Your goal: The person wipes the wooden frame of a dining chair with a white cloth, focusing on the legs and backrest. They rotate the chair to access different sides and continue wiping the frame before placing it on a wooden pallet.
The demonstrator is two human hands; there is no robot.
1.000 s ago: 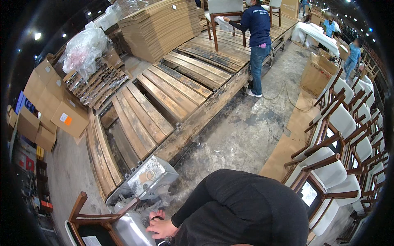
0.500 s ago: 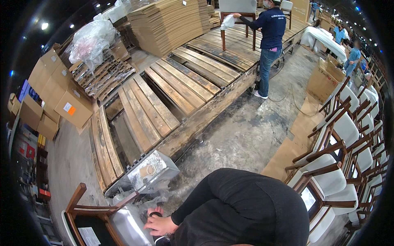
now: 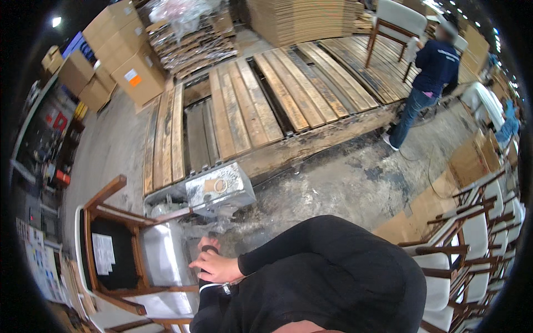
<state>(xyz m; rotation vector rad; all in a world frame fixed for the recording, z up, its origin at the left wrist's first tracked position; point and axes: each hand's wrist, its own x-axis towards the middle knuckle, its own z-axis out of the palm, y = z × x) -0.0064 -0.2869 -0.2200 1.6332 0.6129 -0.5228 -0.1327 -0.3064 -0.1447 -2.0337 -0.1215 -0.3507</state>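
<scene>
Brown wooden chair [image 3: 119, 244], overturned, underside up, pale seat wrapped in clear plastic. Since half a second ago the view has swung: the chair sits higher and larger, and the person in the blue top [image 3: 430, 77] now stands far right of it. One hand [image 3: 217, 267] rests at the chair's right edge, fingers curled over a small dark object [image 3: 210, 249]; grip looks closed, left or right unclear. Second hand hidden. Just above the chair, a grey metal box [image 3: 219, 188] with a tape roll [image 3: 221, 185] on top. Cardboard boxes [image 3: 119, 64] well beyond, contents unseen.
</scene>
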